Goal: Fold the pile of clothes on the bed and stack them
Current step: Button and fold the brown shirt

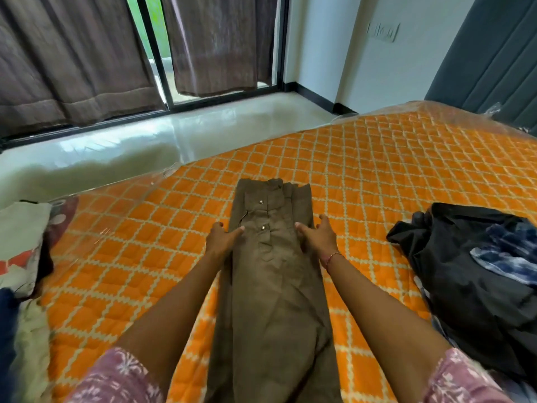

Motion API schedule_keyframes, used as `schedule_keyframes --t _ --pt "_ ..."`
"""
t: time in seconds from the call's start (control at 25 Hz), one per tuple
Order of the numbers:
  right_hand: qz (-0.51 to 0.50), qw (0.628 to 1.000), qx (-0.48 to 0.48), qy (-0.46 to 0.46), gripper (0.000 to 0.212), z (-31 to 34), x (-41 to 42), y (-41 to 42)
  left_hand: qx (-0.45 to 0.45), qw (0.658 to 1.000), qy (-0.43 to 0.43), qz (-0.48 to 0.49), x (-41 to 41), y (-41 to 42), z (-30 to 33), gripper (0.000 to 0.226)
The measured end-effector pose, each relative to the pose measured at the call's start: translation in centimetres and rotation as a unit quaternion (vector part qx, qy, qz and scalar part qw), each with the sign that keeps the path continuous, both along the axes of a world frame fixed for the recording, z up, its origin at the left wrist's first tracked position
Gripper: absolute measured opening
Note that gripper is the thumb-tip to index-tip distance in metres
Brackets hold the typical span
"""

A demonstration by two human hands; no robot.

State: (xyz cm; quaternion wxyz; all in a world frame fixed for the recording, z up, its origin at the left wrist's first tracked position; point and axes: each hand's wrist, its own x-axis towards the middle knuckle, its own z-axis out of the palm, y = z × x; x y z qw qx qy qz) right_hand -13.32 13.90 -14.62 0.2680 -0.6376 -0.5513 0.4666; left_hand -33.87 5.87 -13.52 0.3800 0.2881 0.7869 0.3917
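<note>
**Brown garment halfway folded**

We've got the bed (377,175) with its orange quilted cover, and the brown garment (270,271) lies in the middle of it, already narrowed into a long strip. Right of the garment sits the dark pile (470,286) still waiting; left of it, a few light clothes (23,242). Our left hand (222,238) and right hand (315,235) press flat on the strip's edges, fingers straight, gripping nothing. Next up, probably folding it end over end.
</note>
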Motion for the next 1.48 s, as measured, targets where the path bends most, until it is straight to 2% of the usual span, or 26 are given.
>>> schedule_keyframes --t 0.08,0.12,0.16,0.24,0.32,0.4,0.44,0.48,0.56,0.64,0.76,0.88,0.96,1.04,1.08,1.12,1.16,1.2,1.24,1.28,1.36,1.4,1.48 --pt "-0.11 0.972 -0.104 0.182 0.07 -1.1 -0.5 3.7 0.013 0.994 -0.103 0.039 -1.3 3.4 -0.9 0.075" --pt "-0.145 0.962 -0.109 0.206 0.057 -1.4 -0.9 4.8 0.024 0.987 -0.149 0.052 -1.8 4.6 -1.1 0.069" --pt "-0.176 0.963 -0.088 0.184 0.044 -1.8 -1.3 6.5 0.03 0.98 -0.187 0.056 -2.2 6.1 -1.6 0.064" --pt "-0.199 0.972 -0.046 0.115 0.037 -1.5 -1.4 8.7 0.033 0.97 -0.235 0.047 -2.8 7.9 -1.7 0.05" --pt "-0.121 0.973 -0.121 0.154 0.038 -1.1 -1.2 10.8 0.02 0.968 -0.251 0.015 -3.4 9.4 -2.2 0.038" --pt "0.008 0.952 -0.241 0.186 0.034 -0.3 -1.0 11.8 -0.006 0.969 -0.248 -0.011 -3.9 10.3 -2.3 0.035" --pt "0.05 0.946 -0.266 0.177 0.032 -0.3 -1.0 12.1 -0.02 0.968 -0.248 -0.02 -4.0 10.5 -2.2 0.036" --pt "0.063 0.949 -0.259 0.168 0.032 -0.3 -1.4 12.3 -0.032 0.968 -0.247 -0.027 -4.1 10.7 -2.0 0.039" --pt "0.021 0.96 -0.204 0.193 0.036 0.0 -2.4 12.1 -0.036 0.97 -0.24 -0.018 -4.2 10.8 -1.2 0.046" --pt "-0.01 0.961 -0.132 0.242 0.036 1.1 -3.0 11.6 0.002 0.97 -0.243 -0.013 -4.0 10.5 0.7 0.035" --pt "0.004 0.96 -0.036 0.278 0.035 3.6 -2.1 9.8 0.08 0.964 -0.252 -0.037 -3.9 8.5 4.1 0.023" --pt "0.04 0.951 0.057 0.3 0.026 6.6 0.0 4.8 0.151 0.965 -0.183 -0.112 -3.7 3.5 6.6 0.025" --pt "0.052 0.946 0.11 0.3 0.032 7.7 1.9 -0.7 0.192 0.961 -0.113 -0.164 -2.9 -1.6 6.8 0.021" --pt "0.098 0.947 0.185 0.244 0.047 6.4 4.6 -7.2 0.238 0.943 -0.021 -0.231 -1.8 -7.4 5.3 0.016" --pt "0.13 0.95 0.221 0.175 0.053 5.1 6.1 -10.5 0.25 0.925 0.062 -0.278 -1.1 -10.5 3.9 0.019" --pt "0.17 0.949 0.252 0.082 0.06 3.6 7.5 -13.2 0.254 0.89 0.19 -0.328 -0.5 -13.2 2.3 0.03" --pt "0.22 0.933 0.284 -0.012 0.063 2.0 8.8 -15.6 0.245 0.829 0.331 -0.377 0.2 -15.6 0.8 0.042" --pt "0.27 0.899 0.33 -0.103 0.061 0.6 9.7 -17.1 0.231 0.763 0.435 -0.418 0.6 -17.4 -0.6 0.048" --pt "0.317 0.854 0.374 -0.172 0.056 -0.5 10.4 -18.2 0.222 0.712 0.494 -0.447 1.2 -18.7 -1.2 0.048" --pt "0.337 0.823 0.406 -0.211 0.049 -1.0 10.6 -18.8 0.222 0.688 0.513 -0.462 1.7 -19.3 -1.3 0.042" --pt "0.315 0.825 0.416 -0.216 0.039 -0.1 10.1 -19.3 0.236 0.689 0.506 -0.462 2.2 -19.2 -0.3 0.037" --pt "0.303 0.828 0.411 -0.232 0.039 0.2 9.9 -19.2 0.226 0.695 0.509 -0.455 2.5 -19.2 0.5 0.037" --pt "0.306 0.824 0.383 -0.284 0.055 0.6 9.3 -19.0 0.207 0.697 0.515 -0.455 2.8 -19.4 1.0 0.039"
